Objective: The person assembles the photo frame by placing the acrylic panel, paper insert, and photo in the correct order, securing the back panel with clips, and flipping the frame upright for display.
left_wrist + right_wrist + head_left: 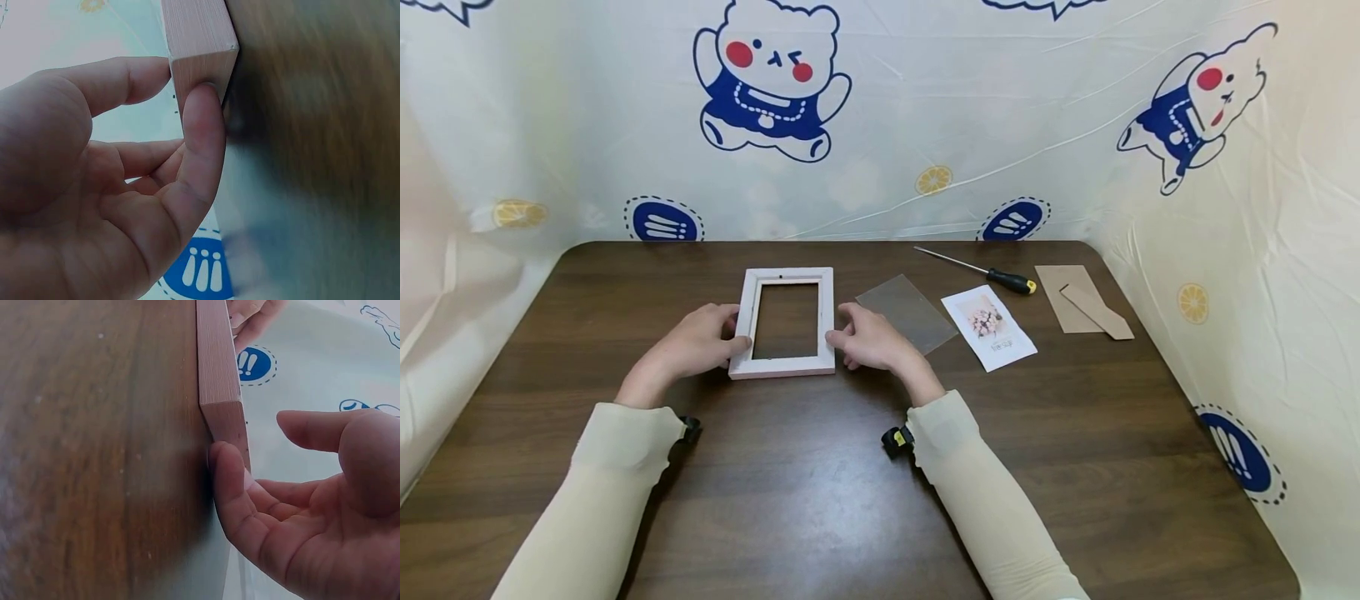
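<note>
A white wooden picture frame (782, 366) lies on the table with a bare opening; wood shows through it. My left hand (702, 340) grips its left side, the thumb on the top edge and other fingers along the side face, as the left wrist view shows. At the right side is my right hand (874, 336). In the right wrist view its bent fingertips (226, 464) rest right at the frame's side near the table, while the thumb (312, 430) stands apart from the frame.
Right of the frame lie a clear sheet (910, 310), a printed flower card (1000, 346), a screwdriver (1011, 282) with a black handle, a brown backing board (1060, 283) and a narrow brown strip (1101, 315) on it. A patterned curtain (887, 125) hangs behind the table (820, 500).
</note>
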A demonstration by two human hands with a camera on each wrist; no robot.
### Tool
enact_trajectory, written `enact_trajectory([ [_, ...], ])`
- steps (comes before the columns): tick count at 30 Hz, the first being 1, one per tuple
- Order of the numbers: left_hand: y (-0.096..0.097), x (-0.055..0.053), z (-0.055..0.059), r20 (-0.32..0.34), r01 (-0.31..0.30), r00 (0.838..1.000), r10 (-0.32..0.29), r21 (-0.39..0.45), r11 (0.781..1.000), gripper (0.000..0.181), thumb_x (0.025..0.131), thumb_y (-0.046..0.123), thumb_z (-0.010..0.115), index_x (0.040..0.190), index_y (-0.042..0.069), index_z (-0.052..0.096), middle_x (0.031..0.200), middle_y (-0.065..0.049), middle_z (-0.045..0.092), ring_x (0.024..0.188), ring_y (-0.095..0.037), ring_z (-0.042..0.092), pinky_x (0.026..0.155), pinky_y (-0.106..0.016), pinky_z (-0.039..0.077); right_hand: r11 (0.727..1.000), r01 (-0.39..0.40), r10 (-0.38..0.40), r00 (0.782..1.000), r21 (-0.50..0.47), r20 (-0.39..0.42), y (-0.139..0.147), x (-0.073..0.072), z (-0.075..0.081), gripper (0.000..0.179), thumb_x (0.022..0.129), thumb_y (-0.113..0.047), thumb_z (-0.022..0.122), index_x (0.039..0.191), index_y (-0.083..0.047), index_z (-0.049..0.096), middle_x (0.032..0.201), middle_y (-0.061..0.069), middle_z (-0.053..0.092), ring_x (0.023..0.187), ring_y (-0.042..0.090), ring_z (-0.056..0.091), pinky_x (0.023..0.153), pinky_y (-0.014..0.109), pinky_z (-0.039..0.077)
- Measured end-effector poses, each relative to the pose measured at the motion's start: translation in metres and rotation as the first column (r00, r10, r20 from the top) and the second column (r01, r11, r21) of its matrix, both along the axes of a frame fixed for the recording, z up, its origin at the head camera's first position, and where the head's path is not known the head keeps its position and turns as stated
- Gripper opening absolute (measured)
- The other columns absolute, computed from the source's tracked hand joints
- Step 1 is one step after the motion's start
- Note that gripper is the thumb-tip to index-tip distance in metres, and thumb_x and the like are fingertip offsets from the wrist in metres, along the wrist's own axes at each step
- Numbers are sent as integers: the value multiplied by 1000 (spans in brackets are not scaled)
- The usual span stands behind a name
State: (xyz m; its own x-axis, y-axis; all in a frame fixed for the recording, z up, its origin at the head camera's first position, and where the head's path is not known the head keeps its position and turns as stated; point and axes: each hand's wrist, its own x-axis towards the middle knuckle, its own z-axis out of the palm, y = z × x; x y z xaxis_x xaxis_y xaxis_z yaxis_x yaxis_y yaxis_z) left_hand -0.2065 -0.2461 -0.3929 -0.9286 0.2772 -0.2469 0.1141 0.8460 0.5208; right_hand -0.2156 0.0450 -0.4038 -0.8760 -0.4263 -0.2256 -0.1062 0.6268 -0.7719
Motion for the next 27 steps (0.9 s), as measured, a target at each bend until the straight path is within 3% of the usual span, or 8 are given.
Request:
enact_trajectory([
  [8,11,3,0,9,15,1000,-15,20,1000,69,103,23,65,155,-14,38,130,-32,55,90,-28,67,77,-40,62,999,26,-26,1000,31,12,2,1,2,64,108,-25,60,162,-1,35,108,14,69,64,19,72,76,32,59],
  [19,20,5,-4,-24,32,999,-30,44,999,67,105,22,65,154,-14,40,128,-31,54,91,-28,66,78,-41,60,997,40,-40,999,64,-9,8,-1,-2,70,106,-26,64,163,-1,32,86,8,70,60,17,70,71,30,58],
  [27,28,6,-8,-53,33,998,-28,100,994,65,105,19,65,153,-16,40,125,-30,55,108,-37,59,75,-35,61,997,19,-19,1000,81,-8,14,-4,-2,74,105,-22,67,164,-1,29,77,10,67,56,16,67,62,29,57],
])
